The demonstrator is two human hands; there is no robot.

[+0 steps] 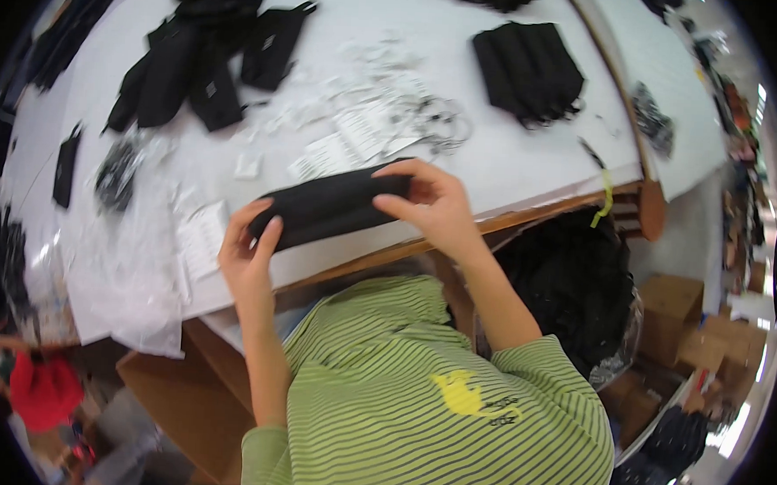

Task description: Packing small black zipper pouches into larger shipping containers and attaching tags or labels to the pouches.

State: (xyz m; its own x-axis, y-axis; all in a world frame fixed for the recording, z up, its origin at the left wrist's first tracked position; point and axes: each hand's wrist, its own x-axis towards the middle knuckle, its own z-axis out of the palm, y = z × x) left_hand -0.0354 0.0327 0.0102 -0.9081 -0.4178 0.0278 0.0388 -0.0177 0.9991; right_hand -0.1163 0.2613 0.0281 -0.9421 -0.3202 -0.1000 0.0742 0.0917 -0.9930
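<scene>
A long black fabric pouch (pixel 333 206) is stretched out level between my two hands, above the near edge of the white-covered table (pixel 506 174). At its left end, my left hand (pixel 252 240) grips it with thumb and fingers. My right hand (pixel 434 205) pinches the opposite end, thumb below and fingers along the top. Just beyond the pouch lie white printed slips (pixel 364 127) and a tangle of thin loops (pixel 438 127). The underside of the pouch is hidden.
Black pouches lie heaped (pixel 182 65) at the far left and in a neat stack (pixel 528 70) at the far right. Clear plastic bags (pixel 124 255) cover the near left. A yellow-ribboned tool (pixel 602 188) hangs over the wooden edge. Cardboard boxes (pixel 183 390) stand below.
</scene>
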